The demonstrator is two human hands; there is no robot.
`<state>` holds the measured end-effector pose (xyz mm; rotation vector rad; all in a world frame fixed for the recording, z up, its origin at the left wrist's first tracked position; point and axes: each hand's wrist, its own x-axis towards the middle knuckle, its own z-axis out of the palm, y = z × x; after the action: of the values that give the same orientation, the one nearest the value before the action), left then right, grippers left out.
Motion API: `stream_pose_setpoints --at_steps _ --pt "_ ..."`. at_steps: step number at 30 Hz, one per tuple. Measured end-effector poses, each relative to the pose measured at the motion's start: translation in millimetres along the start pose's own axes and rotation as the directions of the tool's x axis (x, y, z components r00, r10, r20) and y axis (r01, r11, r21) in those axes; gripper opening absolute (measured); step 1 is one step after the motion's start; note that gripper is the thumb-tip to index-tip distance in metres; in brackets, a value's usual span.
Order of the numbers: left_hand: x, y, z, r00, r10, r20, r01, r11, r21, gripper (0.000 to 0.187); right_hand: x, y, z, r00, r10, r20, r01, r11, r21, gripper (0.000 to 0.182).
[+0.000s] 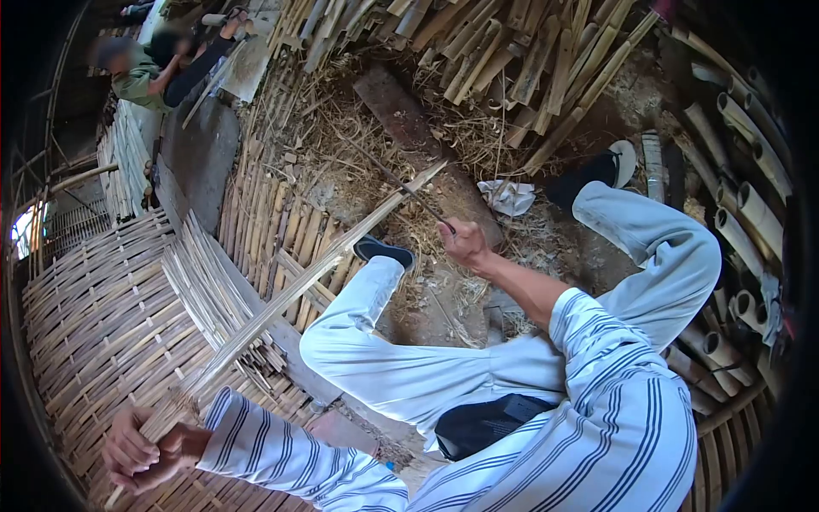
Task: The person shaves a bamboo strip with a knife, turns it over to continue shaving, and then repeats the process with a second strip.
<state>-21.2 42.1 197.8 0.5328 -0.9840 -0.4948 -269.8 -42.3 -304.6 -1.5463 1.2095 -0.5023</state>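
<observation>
A long pale split bamboo piece (299, 286) runs diagonally from the lower left up to the centre, its upper end frayed. My left hand (153, 452) is closed around its lower part at the bottom left, near a rough, fibrous joint. In my right hand (467, 243), at the centre, is the end of a long, thin, dark blade (388, 173). The blade slants up and to the left and crosses the bamboo near its upper end; whether they touch is hard to tell. The handle is hidden in my fist.
A brown wooden block (397, 107) lies among shavings. Split bamboo (546, 51) is piled at the top, bamboo tubes (751, 205) at the right. Woven bamboo matting (94, 299) and thin strips (205, 282) lie left. Another person (145, 81) sits at the upper left.
</observation>
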Motion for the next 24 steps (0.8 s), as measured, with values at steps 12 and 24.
stream_pose_setpoints --at_steps 12,24 --pt "3 2 -5 0.982 -0.064 0.179 0.05 0.995 0.081 0.025 13 -8 -58 0.935 0.352 -0.047 -0.355 0.921 -0.161 0.064" --pt "3 -7 14 0.966 -0.105 0.238 0.089 0.993 0.076 0.027 -61 -153 -164 0.991 0.119 -0.068 -0.087 0.932 0.352 0.045"
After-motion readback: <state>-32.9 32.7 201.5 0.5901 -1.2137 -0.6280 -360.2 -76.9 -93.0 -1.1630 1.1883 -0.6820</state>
